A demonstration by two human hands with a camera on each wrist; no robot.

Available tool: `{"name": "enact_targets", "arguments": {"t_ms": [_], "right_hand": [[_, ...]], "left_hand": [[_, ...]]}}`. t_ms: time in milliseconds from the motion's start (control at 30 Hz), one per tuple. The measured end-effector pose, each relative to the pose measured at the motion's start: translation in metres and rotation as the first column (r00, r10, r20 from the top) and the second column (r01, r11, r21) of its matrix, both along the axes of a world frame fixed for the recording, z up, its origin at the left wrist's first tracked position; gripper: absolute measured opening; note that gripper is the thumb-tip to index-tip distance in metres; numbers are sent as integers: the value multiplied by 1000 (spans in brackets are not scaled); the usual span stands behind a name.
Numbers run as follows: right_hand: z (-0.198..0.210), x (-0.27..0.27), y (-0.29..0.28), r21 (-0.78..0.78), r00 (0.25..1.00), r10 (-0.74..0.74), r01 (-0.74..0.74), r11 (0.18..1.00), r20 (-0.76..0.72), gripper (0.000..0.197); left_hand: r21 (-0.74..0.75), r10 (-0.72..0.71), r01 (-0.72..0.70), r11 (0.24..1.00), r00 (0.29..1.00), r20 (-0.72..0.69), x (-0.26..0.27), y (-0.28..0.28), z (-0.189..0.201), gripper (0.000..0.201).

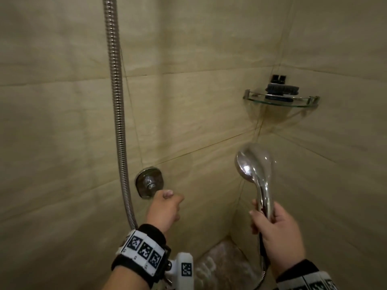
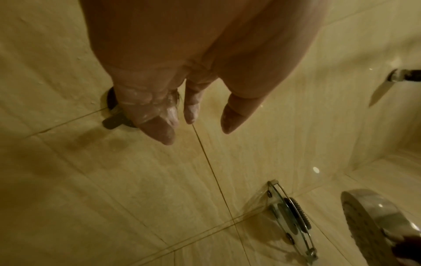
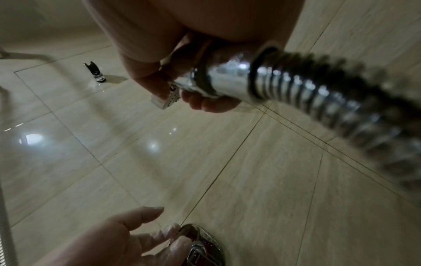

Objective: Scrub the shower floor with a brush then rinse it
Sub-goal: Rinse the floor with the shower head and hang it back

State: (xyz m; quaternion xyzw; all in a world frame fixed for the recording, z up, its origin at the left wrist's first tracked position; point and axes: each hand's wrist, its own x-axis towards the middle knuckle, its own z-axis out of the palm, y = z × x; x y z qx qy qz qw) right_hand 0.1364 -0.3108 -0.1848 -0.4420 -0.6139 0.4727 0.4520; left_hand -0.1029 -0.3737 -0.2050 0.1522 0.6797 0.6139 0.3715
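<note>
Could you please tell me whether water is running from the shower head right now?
Apparently off: no spray shows at the shower head held in the right hand; the left hand is at the valve.

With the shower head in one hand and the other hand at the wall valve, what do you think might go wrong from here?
1. The shower head in the right hand stands upright, its face turned toward the wall and the left arm, not the floor; opening the valve now would probably spray those instead.
2. The left hand has soapy fingers, so it may slip on the valve.
3. The brush on the glass corner shelf sits above the shower head and could get splashed.
</note>
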Motion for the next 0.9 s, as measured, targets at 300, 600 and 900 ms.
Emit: {"name": "enact_targets", "arguments": {"t_ms": [300,600,900], "right_hand": [[-1,-44,-28,-63,993,-84,79,995,-87,30],[-11,-63,-41,-111,991,-75,62,992,-114,31],[-34,-71,-48,-36,996,-53,56,998,73,20]], "left_hand": [[-38,58,-50,998,970,236,-41,-5,-25,12],[-125,130,-92,988,927,352,-66,16,-49,34],[-148,123,-68,987,908,401,-74,22,-60,37]]}}
